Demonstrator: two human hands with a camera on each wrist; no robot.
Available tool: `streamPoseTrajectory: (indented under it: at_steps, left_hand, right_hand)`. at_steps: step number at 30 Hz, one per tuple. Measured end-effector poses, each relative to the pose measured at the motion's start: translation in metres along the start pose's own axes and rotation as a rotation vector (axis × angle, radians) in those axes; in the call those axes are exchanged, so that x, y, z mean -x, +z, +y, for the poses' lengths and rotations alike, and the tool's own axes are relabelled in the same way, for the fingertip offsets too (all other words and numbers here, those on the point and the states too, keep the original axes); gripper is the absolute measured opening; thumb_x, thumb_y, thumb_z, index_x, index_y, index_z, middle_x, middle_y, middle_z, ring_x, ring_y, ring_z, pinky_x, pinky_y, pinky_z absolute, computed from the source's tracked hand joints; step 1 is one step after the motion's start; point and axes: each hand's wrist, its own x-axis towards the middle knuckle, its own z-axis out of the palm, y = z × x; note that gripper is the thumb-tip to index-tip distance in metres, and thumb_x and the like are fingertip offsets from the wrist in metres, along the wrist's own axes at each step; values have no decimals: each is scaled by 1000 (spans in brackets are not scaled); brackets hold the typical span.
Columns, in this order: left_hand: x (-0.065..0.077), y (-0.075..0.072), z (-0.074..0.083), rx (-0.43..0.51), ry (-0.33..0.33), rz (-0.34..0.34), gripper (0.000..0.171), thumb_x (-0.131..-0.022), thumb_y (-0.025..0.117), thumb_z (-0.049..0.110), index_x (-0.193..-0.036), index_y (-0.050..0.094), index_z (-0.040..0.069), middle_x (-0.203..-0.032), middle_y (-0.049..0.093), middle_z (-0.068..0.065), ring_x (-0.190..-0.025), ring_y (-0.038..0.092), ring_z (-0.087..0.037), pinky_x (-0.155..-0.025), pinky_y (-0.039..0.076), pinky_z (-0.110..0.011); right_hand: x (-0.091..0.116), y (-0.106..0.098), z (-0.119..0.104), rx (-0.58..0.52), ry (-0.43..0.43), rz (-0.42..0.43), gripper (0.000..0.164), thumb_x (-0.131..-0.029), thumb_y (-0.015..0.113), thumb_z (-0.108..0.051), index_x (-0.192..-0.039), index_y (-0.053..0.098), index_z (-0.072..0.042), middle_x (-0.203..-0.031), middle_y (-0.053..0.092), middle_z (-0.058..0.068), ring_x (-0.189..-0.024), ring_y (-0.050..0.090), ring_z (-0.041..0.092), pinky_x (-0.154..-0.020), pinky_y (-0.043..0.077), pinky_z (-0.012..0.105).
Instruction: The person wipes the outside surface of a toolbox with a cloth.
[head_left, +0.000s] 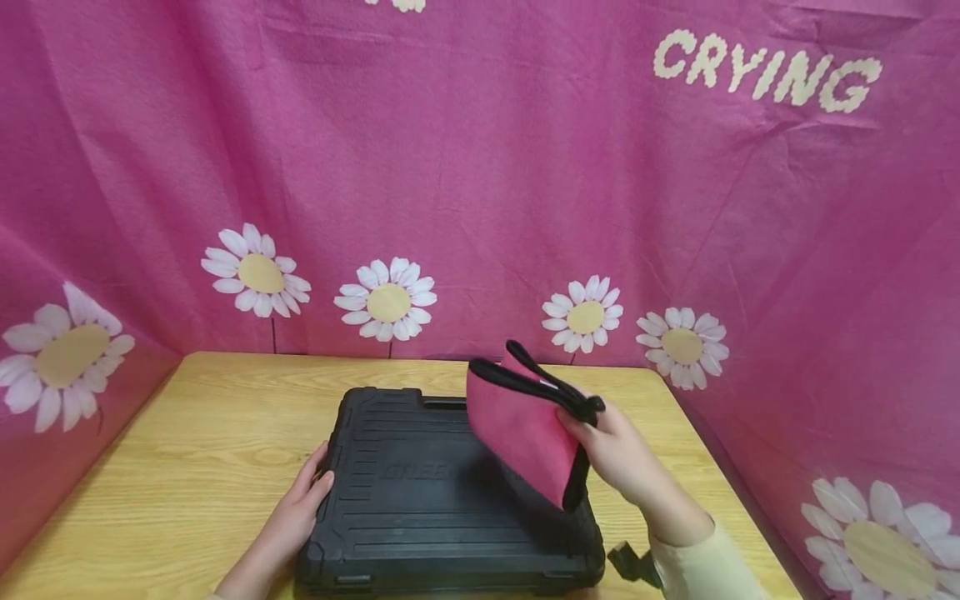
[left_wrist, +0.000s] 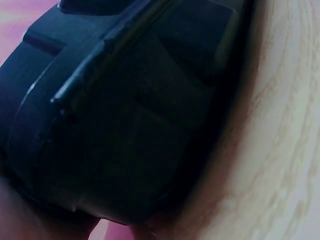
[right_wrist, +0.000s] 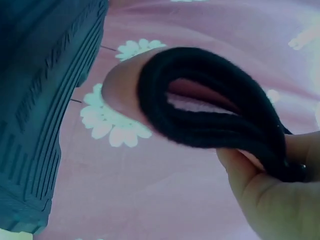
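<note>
A black hard plastic case lies closed on the table with its ribbed lid up. My left hand rests against the case's left side, thumb by the lid edge. In the left wrist view the dark case side fills most of the picture and largely hides the fingers. My right hand pinches a folded pink fabric piece with black edging at its right corner, holding it above the right part of the lid. In the right wrist view its black edge bends into a loop beside the thumb.
The wooden table shows around the case. A short black strap lies at the case's right, near the right sleeve. A pink curtain with daisies and lettering encloses the back and sides.
</note>
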Motion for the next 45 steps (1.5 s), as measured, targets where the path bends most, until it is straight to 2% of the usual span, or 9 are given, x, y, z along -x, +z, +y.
streamPoseTrajectory:
  at_steps: [4, 7, 14, 18, 21, 24, 28, 35, 45]
  left_hand:
    - [-1, -1, -1, -3, -17, -2, 68, -112, 36, 33, -167, 0, 13, -172, -4, -24, -157, 2, -50, -122, 16, -65]
    - [-1, -1, -1, 12, -36, -6, 68, -112, 36, 33, -167, 0, 15, -172, -4, -25, -156, 3, -51, -121, 18, -65]
    - [0, -1, -2, 10, -42, -14, 68, -112, 36, 33, -167, 0, 14, -172, -5, -24, -156, 2, -51, -121, 18, -65]
    - [0, -1, -2, 3, -36, -7, 67, -112, 35, 32, -167, 1, 13, -172, -5, -23, -157, 1, -50, -121, 16, -65]
    - [-1, -1, -2, -1, -29, -4, 67, -113, 35, 32, -167, 1, 13, -172, -4, -24, -156, 2, -51, -122, 17, -64]
    - [-1, 0, -2, -2, -26, 4, 66, -113, 36, 32, -167, 2, 13, -172, -3, -23, -157, 3, -50, -122, 16, -64]
    - [-1, 0, 0, -10, -15, 12, 67, -112, 36, 32, -167, 3, 14, -173, -3, -21, -157, 2, -49, -123, 14, -64]
    - [-1, 0, 1, -30, -16, 17, 66, -113, 36, 32, -167, 3, 13, -173, -2, -22, -157, 2, -49, -123, 11, -65]
    - [-1, 0, 2, -28, -52, 16, 68, -112, 35, 37, -167, 1, 15, -172, -4, -23, -158, -1, -48, -122, 7, -69]
  right_hand:
    - [-48, 5, -1, -59, 21, -22, 30, -105, 55, -9, -127, 61, 9, -93, 59, 8, -88, 54, 17, -85, 45, 30]
    - [-82, 12, -1, -41, 40, -25, 27, -105, 54, -10, -121, 62, 10, -83, 54, 3, -80, 52, 16, -80, 43, 30]
    - [-145, 50, 11, 6, 65, -27, 21, -103, 52, -8, -115, 65, 3, -82, 53, 3, -79, 51, 17, -77, 42, 28]
    - [-169, 80, 17, 113, 26, -28, 22, -98, 50, -1, -112, 67, 0, -86, 59, 8, -83, 51, 21, -78, 42, 30]
    - [-180, 102, 17, 226, -27, -54, 35, -95, 49, 3, -123, 68, -3, -108, 71, 14, -96, 59, 26, -90, 49, 35]
    - [-186, 124, 15, 318, -71, -106, 44, -96, 50, 4, -137, 64, -5, -127, 71, 16, -111, 65, 29, -103, 51, 42]
    - [-189, 153, 10, 421, -146, -198, 40, -98, 53, 4, -136, 65, -4, -127, 72, 16, -114, 68, 31, -105, 51, 44]
    - [-193, 192, 3, 565, -311, -333, 35, -101, 58, -2, -134, 67, -11, -125, 74, 8, -117, 69, 24, -108, 50, 35]
    - [-200, 214, -2, 624, -421, -503, 33, -102, 62, -13, -135, 67, -17, -125, 73, 0, -111, 67, 15, -110, 47, 27]
